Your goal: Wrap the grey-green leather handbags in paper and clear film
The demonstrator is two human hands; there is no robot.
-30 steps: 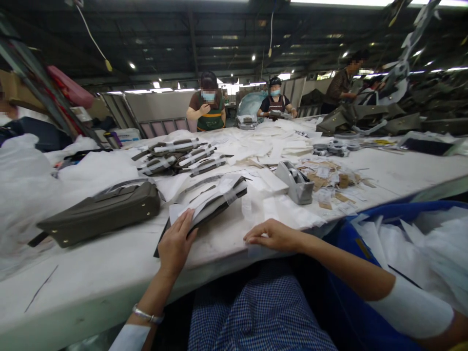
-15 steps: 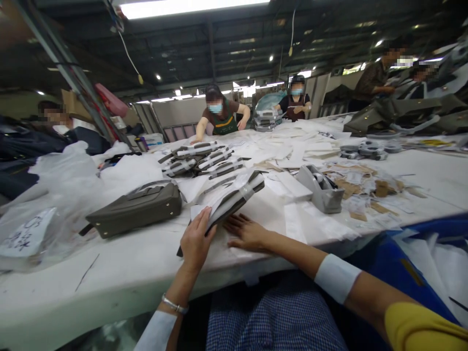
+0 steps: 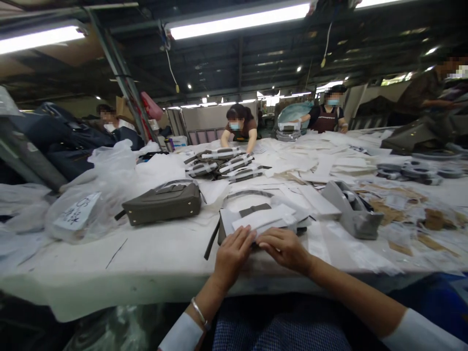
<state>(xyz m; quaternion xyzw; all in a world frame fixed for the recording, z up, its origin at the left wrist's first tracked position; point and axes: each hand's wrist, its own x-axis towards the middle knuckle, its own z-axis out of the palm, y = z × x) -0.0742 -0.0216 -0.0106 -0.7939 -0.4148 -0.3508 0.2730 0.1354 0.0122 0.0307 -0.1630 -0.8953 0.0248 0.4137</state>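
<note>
A dark grey-green bag with white wrapping (image 3: 263,217) lies on the table in front of me, its strap hanging to the left. Both hands are at its near edge. My left hand (image 3: 234,251) has its fingers pressed together on the wrapping. Just to its right, my right hand (image 3: 287,247) is curled with its fingertips at the same edge. What lies under the fingertips is hidden. Another grey-green bag (image 3: 163,202) rests to the left, on its side.
Wrapped bags (image 3: 223,163) are piled farther back. A grey tape dispenser (image 3: 353,209) stands right of my hands, beside brown and clear scraps (image 3: 413,209). A plastic bag (image 3: 106,185) is at left. Several people are around the far side of the table.
The wrapped bag has gone from raised and tilted to lying on the table. My right hand has moved up from the tabletop to its edge, beside my left hand. The view has turned left.
</note>
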